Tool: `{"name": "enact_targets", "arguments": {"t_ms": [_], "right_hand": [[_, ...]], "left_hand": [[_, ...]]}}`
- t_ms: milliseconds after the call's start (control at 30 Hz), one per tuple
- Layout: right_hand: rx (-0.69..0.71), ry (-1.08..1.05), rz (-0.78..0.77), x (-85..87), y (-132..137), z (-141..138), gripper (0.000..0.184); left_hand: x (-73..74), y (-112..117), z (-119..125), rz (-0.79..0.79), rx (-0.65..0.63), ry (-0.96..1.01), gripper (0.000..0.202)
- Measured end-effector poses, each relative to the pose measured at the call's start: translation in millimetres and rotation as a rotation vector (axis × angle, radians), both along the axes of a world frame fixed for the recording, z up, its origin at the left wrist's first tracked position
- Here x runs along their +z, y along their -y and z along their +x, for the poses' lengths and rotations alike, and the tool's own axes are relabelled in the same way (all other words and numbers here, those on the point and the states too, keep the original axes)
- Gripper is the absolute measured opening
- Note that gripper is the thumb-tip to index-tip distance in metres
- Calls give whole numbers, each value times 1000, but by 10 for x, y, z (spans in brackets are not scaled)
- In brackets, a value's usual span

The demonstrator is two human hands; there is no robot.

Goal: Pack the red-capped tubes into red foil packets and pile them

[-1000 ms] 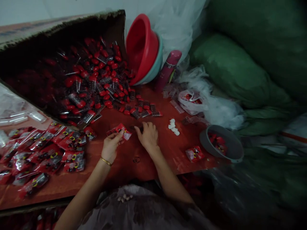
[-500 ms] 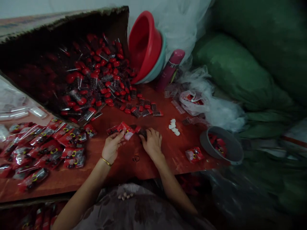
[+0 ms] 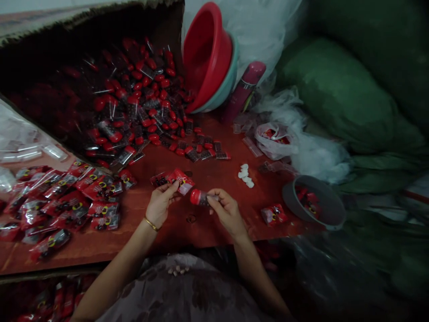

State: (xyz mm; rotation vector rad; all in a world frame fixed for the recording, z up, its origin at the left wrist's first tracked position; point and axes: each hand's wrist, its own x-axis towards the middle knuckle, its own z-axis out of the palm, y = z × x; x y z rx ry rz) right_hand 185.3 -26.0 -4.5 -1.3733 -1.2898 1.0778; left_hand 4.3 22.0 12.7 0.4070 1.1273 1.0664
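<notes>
A small red printed packet (image 3: 182, 181) is pinched between the thumb and fingers of my left hand (image 3: 160, 201). Under and beyond it lies another red packet (image 3: 159, 179) on the red-brown table (image 3: 140, 232). My right hand (image 3: 229, 212) grips a small clear container with a red cap (image 3: 200, 197), dark contents showing through its wall. The cap points left, close to the held packet but apart from it. Several similar red-capped containers (image 3: 208, 152) lie on the table beyond my hands. A dark ring-shaped thing (image 3: 191, 218) lies below the held container.
A tipped cardboard box (image 3: 100, 20) spills many red-capped containers. Filled red packets (image 3: 67, 201) are heaped at the left. A red basin (image 3: 219, 53), pink flask (image 3: 246, 85), white pieces (image 3: 246, 175), grey bowl (image 3: 330, 203) and single packet (image 3: 274, 214) stand or lie rightward.
My right hand has lifted the red-capped container from the table and drawn it nearer to me. My left hand still holds the packet in nearly the same place. The view has shifted slightly.
</notes>
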Motion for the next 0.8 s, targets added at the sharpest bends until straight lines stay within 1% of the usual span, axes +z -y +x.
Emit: {"name": "enact_targets", "arguments": {"t_ms": [133, 267, 400, 633, 800], "right_hand": [[37, -59, -46, 20, -27, -86, 22], [15, -133, -58, -31, -70, -148, 21], [-7, -128, -54, -49, -67, -212, 22], [-104, -68, 32, 17, -47, -310, 19], [-223, -68, 50, -39, -46, -417, 21]], "left_hand": [[22, 31, 5, 57, -6, -50, 38], [30, 48, -17, 112, -18, -85, 40], [14, 61, 12, 129, -14, -60, 39], [-85, 107, 113, 164, 1, -30, 35], [-116, 140, 175, 118, 22, 33, 35]]}}
